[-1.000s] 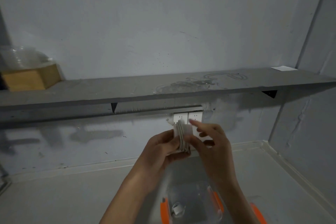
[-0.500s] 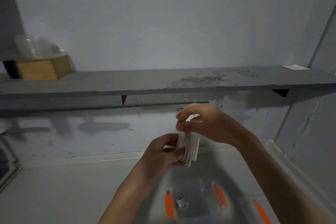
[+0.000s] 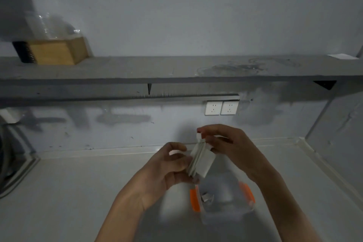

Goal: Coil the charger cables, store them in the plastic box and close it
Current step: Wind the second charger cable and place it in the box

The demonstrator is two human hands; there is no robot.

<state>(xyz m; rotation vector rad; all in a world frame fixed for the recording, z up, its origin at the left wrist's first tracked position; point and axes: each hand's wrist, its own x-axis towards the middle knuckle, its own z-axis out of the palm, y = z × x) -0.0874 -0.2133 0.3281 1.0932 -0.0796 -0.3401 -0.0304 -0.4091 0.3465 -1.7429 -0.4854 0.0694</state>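
The left hand (image 3: 165, 171) is clamped from 9 o'clock on the white charger (image 3: 206, 165), round which the cable (image 3: 193, 165) is wound. At 12 o'clock the cable's free end (image 3: 198, 136) is pinched by the right hand (image 3: 233, 149), which was arched over the bundle half a second ago and has been brought round to 2 o'clock. Winding is judged almost finished. The plastic box (image 3: 229, 210) is seen, blurred, at 5 o'clock below.

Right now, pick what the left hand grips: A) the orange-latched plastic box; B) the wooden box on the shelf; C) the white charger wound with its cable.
C: the left hand curls round the white charger, the cable wound on it; the plastic box sits untouched below.
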